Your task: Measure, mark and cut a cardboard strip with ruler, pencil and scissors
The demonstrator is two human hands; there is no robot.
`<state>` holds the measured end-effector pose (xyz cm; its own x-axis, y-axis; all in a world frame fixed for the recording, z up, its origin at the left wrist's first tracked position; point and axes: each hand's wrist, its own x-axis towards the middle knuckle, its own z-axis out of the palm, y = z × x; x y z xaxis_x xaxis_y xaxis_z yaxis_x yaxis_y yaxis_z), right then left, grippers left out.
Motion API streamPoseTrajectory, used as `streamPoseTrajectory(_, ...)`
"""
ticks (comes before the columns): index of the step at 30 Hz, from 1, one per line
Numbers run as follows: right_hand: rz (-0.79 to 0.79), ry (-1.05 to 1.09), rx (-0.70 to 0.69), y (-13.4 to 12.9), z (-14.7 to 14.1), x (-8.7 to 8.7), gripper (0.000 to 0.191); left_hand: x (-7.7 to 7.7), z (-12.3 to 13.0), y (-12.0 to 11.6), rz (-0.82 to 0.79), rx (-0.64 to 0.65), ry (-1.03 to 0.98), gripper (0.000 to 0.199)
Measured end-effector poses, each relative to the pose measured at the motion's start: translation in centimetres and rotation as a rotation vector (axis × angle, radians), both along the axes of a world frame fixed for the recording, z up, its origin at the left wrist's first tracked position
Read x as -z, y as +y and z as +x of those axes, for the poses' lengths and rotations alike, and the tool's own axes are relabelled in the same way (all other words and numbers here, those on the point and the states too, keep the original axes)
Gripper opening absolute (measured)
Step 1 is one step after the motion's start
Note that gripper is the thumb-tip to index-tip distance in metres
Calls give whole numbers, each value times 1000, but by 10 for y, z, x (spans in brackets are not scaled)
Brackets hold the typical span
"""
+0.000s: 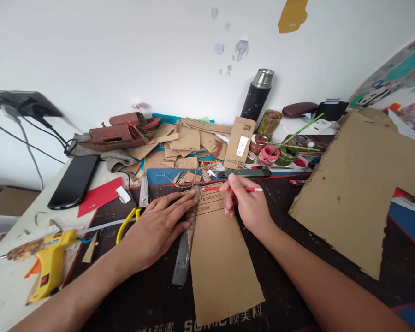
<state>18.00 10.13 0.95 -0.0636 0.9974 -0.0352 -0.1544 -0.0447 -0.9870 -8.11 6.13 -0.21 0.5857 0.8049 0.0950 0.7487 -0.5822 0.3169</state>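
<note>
A tapering cardboard piece (224, 258) with printed text near its far end lies on the dark mat (280, 286). Along its left edge runs a clear ruler (182, 263). My left hand (159, 226) lies over the ruler's upper part with its fingers spread, pressing it against the cardboard. In my right hand (247, 203) is a red pencil (249, 189), pinched between thumb and fingers. The pencil's tip points left, close to the ruler's far end on the printed area. Scissors with yellow handles (124, 226) lie just left of my left hand.
A yellow glue gun (51, 263) and black phone (74, 182) lie left. Cardboard scraps (186, 138), a model boat (117, 133), a thermos (257, 97), paint jars (269, 154) and a green cutter (249, 173) stand or lie behind. Large cardboard (352, 184) is right.
</note>
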Motion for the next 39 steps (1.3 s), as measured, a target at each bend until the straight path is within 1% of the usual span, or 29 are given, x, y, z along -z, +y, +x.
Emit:
streamPoseTrajectory(5, 28, -66, -37, -3, -1, -1, 57, -1, 0, 0, 5, 12, -1, 48)
streamPoseTrajectory(9, 80, -112, -66, -7, -2, -1, 55, 0, 0, 1, 21, 13, 5, 48)
streamPoseTrajectory(19, 193, -259, -64, -10, -1, 5, 48, 1, 0, 0, 44, 13, 17, 47)
streamPoseTrajectory(31, 207, -297, -104, -10, -2, 7, 44, 0, 1, 0, 40, 13, 11, 47)
streamPoseTrajectory(39, 203, -313, -111, -10, -2, 5, 46, 2, 1, -1, 25, 0, 23, 48)
